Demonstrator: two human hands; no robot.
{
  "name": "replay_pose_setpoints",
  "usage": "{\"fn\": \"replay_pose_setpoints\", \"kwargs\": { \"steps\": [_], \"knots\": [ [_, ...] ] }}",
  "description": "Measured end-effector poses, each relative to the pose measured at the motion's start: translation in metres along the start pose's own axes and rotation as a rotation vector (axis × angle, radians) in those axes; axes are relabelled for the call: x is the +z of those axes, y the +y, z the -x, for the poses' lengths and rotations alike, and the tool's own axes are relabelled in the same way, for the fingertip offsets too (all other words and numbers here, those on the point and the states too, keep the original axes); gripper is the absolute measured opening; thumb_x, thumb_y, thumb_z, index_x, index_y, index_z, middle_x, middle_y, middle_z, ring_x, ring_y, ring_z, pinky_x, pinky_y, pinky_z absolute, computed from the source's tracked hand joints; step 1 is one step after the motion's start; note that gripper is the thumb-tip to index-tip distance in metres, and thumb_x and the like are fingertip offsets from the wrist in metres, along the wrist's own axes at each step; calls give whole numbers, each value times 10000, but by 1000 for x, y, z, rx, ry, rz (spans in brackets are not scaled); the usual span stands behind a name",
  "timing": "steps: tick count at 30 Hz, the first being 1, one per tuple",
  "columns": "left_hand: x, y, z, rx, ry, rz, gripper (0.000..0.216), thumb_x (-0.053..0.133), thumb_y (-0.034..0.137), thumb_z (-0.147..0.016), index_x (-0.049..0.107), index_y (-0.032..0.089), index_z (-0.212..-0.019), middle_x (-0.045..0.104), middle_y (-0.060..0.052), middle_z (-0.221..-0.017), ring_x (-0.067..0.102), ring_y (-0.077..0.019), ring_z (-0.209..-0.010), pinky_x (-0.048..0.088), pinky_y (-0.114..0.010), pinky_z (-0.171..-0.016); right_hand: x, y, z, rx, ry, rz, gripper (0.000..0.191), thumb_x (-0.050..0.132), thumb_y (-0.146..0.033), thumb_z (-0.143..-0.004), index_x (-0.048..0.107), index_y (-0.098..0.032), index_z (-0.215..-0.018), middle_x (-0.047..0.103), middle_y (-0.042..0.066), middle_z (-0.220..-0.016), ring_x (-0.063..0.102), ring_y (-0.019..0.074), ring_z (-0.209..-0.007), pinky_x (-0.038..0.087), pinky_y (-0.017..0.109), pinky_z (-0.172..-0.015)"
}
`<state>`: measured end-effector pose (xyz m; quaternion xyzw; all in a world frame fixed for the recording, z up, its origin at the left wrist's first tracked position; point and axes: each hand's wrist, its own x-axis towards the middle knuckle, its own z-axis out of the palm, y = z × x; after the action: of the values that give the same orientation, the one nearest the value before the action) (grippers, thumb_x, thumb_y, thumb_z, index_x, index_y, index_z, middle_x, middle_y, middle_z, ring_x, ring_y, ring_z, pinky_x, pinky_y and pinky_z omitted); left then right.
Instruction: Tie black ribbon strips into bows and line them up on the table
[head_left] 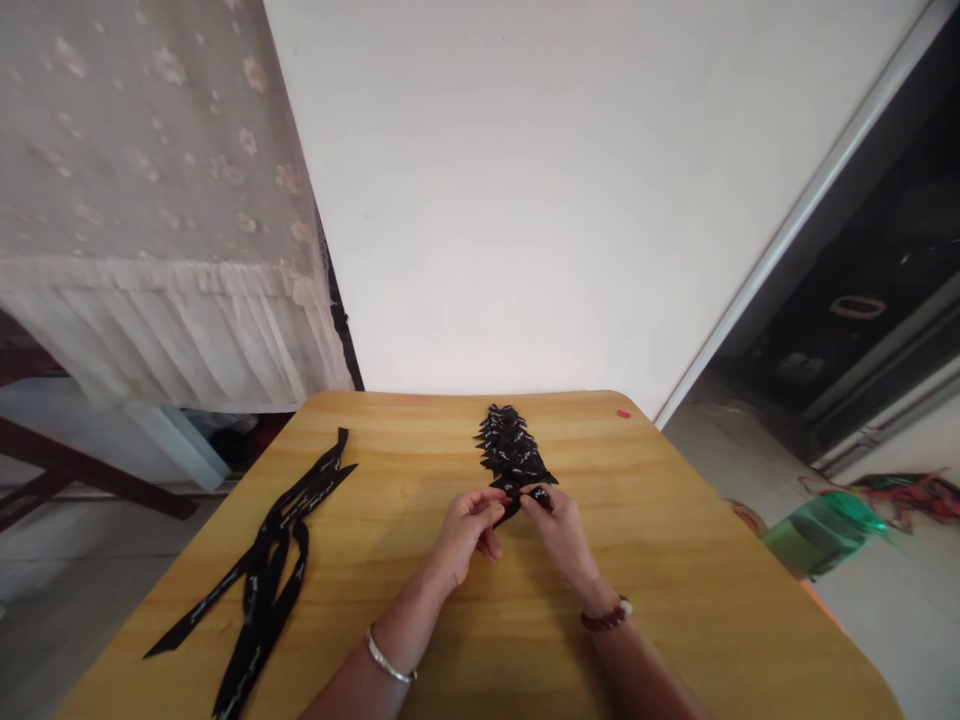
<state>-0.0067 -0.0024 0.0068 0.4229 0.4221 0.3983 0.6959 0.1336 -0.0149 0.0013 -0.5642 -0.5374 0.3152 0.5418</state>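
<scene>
A black ribbon [509, 509] is pinched in the pressed-together fingers of left hand [469, 530] and right hand [561, 530], loose ribbons [260, 580] being laid near the worktop [660, 560]'s left edge.

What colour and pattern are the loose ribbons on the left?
The loose ribbons are black with white, script-like markings, best seen in head view.

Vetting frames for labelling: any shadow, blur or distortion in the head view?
Head view throughout: soft shadow on the yellow-brown wooden table below the bare right hand; translucent green container soft and stretched toward the right edge; white lettering on loose black fabric ribbons too blurred to read.
</scene>
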Motion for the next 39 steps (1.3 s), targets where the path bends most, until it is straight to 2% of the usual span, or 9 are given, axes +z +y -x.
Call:
{"fn": "replay_pose_setpoints", "kwargs": {
  "steps": [3, 6, 10, 13, 19, 24, 33, 36, 39],
  "knots": [
    [-2, 2, -1, 74, 72, 30, 319, 611, 286, -596, 540, 139, -869, 619, -61, -927, 445, -29, -276, 317, -175, -253, 1, 6, -1, -21, -9, 39, 149, 559, -293, -670, 592, -157, -723, 620, 33, -662, 545, 168, -619, 411, 260, -589],
    [-2, 1, -2, 73, 68, 9, 291, 624, 274, -583, 531, 139, -823, 617, -8, -730, 444, -43, -274, 308, -164, -243, 6, 7, 2, -14, -84, 33, 117, 555, -271, -671, 578, -161, -706, 588, 5, -598, 516, 143, -554, 398, 240, -541],
    [1, -4, -3, 61, 57, -28, 176, 588, 286, -614, 500, 152, -686, 480, 69, -412, 418, -70, -245, 286, -153, -228, 9, 2, 5, -46, -161, 49, 97, 546, -255, -683, 583, -166, -692, 598, 7, -638, 522, 144, -607, 400, 237, -581],
    [1, -4, -3, 69, 95, -20, 167, 573, 295, -623, 469, 165, -632, 413, 86, -333, 391, -74, -228, 268, -150, -224, 8, 0, 6, -43, -212, 50, 114, 559, -258, -684, 583, -160, -737, 603, 14, -683, 524, 147, -644, 404, 238, -604],
    [0, -1, -3, 89, 114, 28, 191, 590, 301, -608, 460, 162, -612, 444, 84, -378, 376, -61, -220, 261, -153, -215, 5, 2, 5, -17, -225, 30, 163, 556, -317, -697, 561, -155, -707, 559, -5, -646, 489, 132, -619, 385, 221, -560],
    [1, -3, -4, 49, 62, 79, 217, 624, 303, -583, 479, 149, -633, 558, 31, -485, 558, -126, -378, 413, -193, -334, 6, 2, 5, 25, -196, -25, 230, 537, -320, -705, 485, -165, -544, 453, -37, -490, 401, 98, -495, 322, 208, -467],
    [0, -3, -3, 38, 36, 94, 260, 608, 361, -620, 506, 134, -695, 615, -23, -527, 582, -141, -412, 433, -202, -378, 6, -5, 6, 78, -273, -204, 254, 536, -360, -718, 499, -152, -578, 492, -23, -530, 426, 97, -516, 343, 210, -501],
    [0, -3, -3, 31, 91, 111, 303, 616, 369, -612, 519, 137, -780, 624, -23, -602, 571, -138, -384, 430, -216, -355, 6, -3, 5, 44, -220, -136, 250, 531, -361, -720, 499, -158, -577, 480, -27, -511, 428, 101, -503, 342, 208, -485],
    [-2, -2, -4, 40, 119, 115, 325, 630, 329, -601, 531, 132, -841, 643, -70, -804, 551, -110, -357, 419, -215, -332, 5, -1, 5, -18, -95, 8, 217, 520, -346, -727, 510, -169, -603, 506, -16, -534, 448, 114, -514, 346, 211, -482]
  ]
}}
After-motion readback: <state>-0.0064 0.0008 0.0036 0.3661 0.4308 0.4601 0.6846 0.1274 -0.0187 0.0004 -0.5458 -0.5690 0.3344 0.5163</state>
